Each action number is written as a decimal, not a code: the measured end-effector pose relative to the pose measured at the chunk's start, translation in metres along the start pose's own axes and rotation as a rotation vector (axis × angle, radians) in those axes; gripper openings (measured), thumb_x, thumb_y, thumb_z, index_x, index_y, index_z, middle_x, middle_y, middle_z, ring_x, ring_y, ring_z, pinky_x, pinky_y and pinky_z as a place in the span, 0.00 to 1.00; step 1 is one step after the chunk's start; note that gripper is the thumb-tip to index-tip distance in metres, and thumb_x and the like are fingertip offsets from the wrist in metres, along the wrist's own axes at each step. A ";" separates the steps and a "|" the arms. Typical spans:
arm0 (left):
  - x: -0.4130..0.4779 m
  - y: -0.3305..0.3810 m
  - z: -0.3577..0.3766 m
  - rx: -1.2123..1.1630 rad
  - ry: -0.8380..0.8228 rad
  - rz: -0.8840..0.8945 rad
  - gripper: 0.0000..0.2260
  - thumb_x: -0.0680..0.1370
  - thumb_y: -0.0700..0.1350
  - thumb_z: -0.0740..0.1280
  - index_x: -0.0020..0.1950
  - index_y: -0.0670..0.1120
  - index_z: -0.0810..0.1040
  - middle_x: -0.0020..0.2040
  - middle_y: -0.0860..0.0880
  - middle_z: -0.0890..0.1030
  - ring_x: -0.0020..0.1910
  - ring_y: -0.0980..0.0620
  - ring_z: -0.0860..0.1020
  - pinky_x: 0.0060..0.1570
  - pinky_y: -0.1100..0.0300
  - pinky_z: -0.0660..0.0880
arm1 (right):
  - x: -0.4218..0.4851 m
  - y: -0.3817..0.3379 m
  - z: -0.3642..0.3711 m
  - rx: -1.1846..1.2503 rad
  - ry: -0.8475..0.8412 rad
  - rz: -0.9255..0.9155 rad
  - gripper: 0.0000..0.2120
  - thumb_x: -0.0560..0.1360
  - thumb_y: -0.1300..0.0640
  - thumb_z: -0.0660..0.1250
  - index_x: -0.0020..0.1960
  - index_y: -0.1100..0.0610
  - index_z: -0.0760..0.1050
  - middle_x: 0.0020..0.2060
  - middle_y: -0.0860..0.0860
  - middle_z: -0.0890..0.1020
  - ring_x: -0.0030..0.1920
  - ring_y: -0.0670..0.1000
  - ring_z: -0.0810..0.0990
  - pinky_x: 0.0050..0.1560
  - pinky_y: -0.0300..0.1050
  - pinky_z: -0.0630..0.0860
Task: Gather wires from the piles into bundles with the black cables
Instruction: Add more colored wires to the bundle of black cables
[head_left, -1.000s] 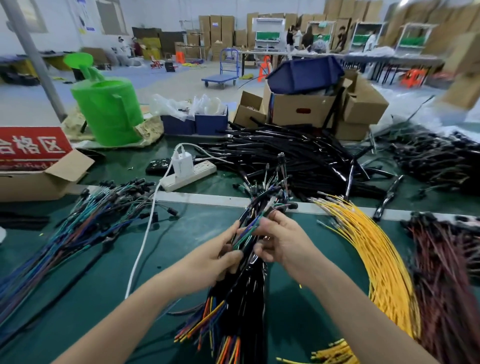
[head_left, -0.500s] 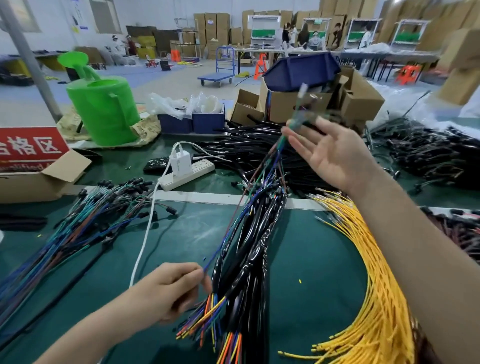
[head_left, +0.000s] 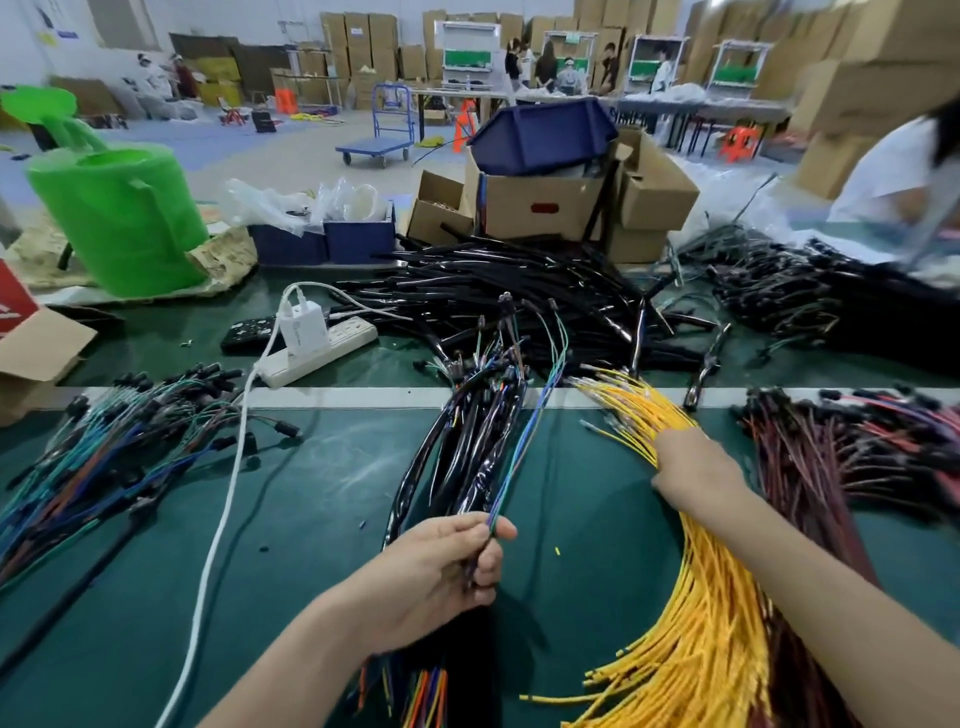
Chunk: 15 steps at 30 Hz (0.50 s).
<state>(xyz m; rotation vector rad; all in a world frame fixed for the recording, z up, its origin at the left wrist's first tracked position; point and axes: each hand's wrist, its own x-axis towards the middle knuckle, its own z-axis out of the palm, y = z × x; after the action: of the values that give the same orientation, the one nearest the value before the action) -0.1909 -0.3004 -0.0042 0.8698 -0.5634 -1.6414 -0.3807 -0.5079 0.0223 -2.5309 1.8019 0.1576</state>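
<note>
My left hand (head_left: 441, 566) grips a few thin blue and green wires (head_left: 524, 431) that run up from it over the bundle of black cables (head_left: 467, 441) on the green mat. My right hand (head_left: 696, 467) lies on the fan of yellow wires (head_left: 696, 623) at the right, fingers down among them; whether it holds one is hidden. A pile of blue, green and brown wires (head_left: 114, 447) lies at the left. Dark red wires (head_left: 852, 452) lie at the far right. A heap of black cables (head_left: 519, 291) sits behind the white strip.
A white power strip (head_left: 322, 348) with a charger and a white cord (head_left: 218, 519) crosses the mat's left half. A green watering can (head_left: 119, 218), blue bins (head_left: 322, 239) and cardboard boxes (head_left: 540, 202) stand at the back. Another person (head_left: 904, 171) works at the far right.
My right hand has come down from the raised position and now rests on the yellow wires. My left hand has moved right and holds the thin wires that the right hand had drawn up.
</note>
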 end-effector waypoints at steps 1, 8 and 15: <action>0.000 -0.001 -0.003 0.007 -0.007 -0.008 0.08 0.77 0.39 0.60 0.51 0.38 0.76 0.32 0.47 0.72 0.30 0.53 0.70 0.31 0.62 0.70 | -0.001 0.001 0.002 -0.006 -0.010 0.007 0.13 0.73 0.66 0.62 0.35 0.57 0.61 0.37 0.54 0.71 0.41 0.58 0.73 0.38 0.46 0.70; 0.003 -0.005 -0.012 0.018 -0.064 -0.002 0.08 0.80 0.39 0.59 0.52 0.38 0.76 0.31 0.47 0.71 0.30 0.54 0.69 0.31 0.63 0.70 | -0.001 -0.001 0.007 0.104 0.078 0.025 0.08 0.76 0.66 0.59 0.40 0.57 0.64 0.37 0.52 0.70 0.41 0.55 0.71 0.36 0.46 0.68; 0.001 -0.005 -0.009 0.043 -0.057 0.021 0.08 0.78 0.40 0.59 0.51 0.38 0.77 0.31 0.47 0.70 0.29 0.54 0.67 0.31 0.63 0.68 | 0.014 -0.008 0.004 0.051 0.030 0.064 0.15 0.73 0.70 0.59 0.32 0.56 0.61 0.30 0.52 0.67 0.32 0.53 0.68 0.29 0.42 0.63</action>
<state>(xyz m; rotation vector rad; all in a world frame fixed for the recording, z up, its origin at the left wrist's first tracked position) -0.1868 -0.2991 -0.0137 0.8473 -0.6476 -1.6445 -0.3689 -0.5185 0.0171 -2.4558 1.8741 0.0749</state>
